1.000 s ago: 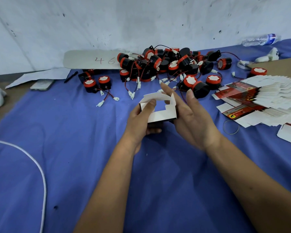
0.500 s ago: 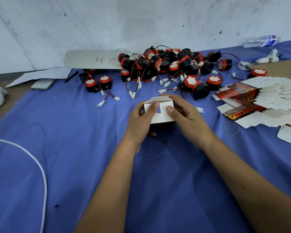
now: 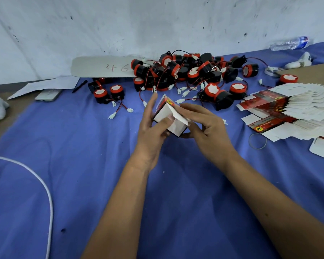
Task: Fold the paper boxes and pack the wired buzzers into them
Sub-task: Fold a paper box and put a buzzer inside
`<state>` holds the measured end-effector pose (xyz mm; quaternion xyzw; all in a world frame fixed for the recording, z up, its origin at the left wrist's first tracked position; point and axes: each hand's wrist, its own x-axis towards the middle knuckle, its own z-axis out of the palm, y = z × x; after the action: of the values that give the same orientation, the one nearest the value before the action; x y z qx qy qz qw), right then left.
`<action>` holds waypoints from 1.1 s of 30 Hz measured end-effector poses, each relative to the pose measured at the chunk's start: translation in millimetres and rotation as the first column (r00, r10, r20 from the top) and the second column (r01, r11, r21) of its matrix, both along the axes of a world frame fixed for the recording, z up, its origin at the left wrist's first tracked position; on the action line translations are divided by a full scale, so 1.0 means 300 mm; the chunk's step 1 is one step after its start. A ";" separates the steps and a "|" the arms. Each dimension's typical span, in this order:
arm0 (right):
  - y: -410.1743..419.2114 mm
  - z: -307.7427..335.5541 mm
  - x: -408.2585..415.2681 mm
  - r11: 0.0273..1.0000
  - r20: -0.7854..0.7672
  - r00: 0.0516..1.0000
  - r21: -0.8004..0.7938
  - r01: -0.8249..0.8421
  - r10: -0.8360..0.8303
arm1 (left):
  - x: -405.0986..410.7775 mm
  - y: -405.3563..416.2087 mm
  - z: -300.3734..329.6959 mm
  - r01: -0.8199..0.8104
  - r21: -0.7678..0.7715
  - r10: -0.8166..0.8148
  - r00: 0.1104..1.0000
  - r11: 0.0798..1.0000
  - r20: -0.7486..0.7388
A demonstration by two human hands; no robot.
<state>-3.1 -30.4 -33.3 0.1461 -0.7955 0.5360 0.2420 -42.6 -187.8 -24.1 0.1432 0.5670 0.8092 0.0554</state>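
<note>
We see the left hand [image 3: 151, 128] and right hand [image 3: 207, 128] holding a half-folded paper box [image 3: 169, 118] above the blue cloth [image 3: 82, 165]. Behind lies a heap of wired buzzers [image 3: 185, 75]; flat boxes [image 3: 292, 107] fan out at right.

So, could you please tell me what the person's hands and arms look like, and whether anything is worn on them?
Both forearms are bare up to the frame edge: no sleeves, gloves, watch or bracelets show. The left hand and right hand show no rings on the visible fingers. The nails look short and unpainted.

Half-folded white paper box [image 3: 169, 118] tilted between hands, before heaped red-black buzzers [image 3: 187, 71].
</note>
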 end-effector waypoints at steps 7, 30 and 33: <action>0.002 -0.001 -0.002 0.977 0.070 0.997 -0.206 0.053 -0.039 | 0.019 0.039 -0.030 -0.205 -0.240 0.128 0.945 0.949 -0.301; -0.034 0.025 0.021 0.890 0.136 0.941 -0.391 -0.236 0.310 | 0.048 0.065 -0.022 -0.394 -0.300 0.248 0.871 0.869 -0.425; -0.046 0.034 0.029 0.899 0.140 0.944 -0.374 -0.228 0.298 | 0.058 0.065 -0.014 -0.589 -0.285 0.342 0.727 0.756 -0.595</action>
<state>5.4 -44.3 -23.2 0.1539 -0.6789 0.7094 0.1107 -25.0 -168.3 -28.5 0.1821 0.7513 0.5715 -0.2754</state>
